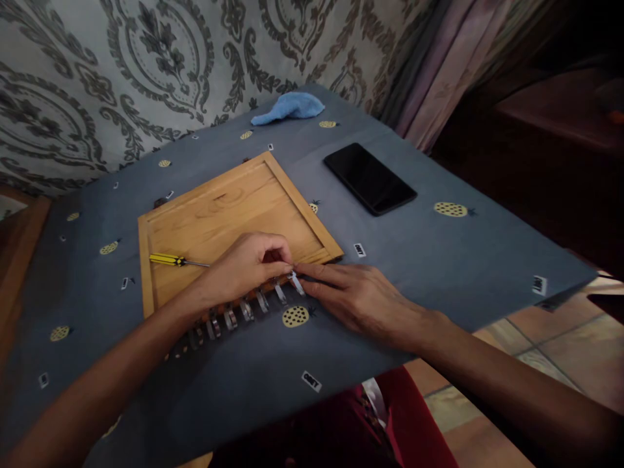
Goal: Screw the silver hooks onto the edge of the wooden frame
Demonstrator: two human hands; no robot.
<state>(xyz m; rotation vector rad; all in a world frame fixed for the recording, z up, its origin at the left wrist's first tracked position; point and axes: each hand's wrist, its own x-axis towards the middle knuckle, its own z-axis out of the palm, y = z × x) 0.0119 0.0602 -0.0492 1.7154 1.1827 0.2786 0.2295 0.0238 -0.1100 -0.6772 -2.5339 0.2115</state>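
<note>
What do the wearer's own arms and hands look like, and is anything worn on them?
The left hand and right hand are ungloved. The left arm and right arm show no sleeve, watch or bracelet.

Dim light settles over a room where a wall covering (160,52) in silvery gray, patterned with dark scrolls and medallions, spreads from 10 to 12 o'clock. A mauve drape (446,78) hangs in folds at 1 o'clock, beside deep shadow at 2. Terracotta and paler tiles pave the floor (531,383) at 4 o'clock. A wooden furniture edge (24,266) stands at 9 o'clock, near the table (453,260), its blue-gray cover printed with yellow pineapples.
</note>
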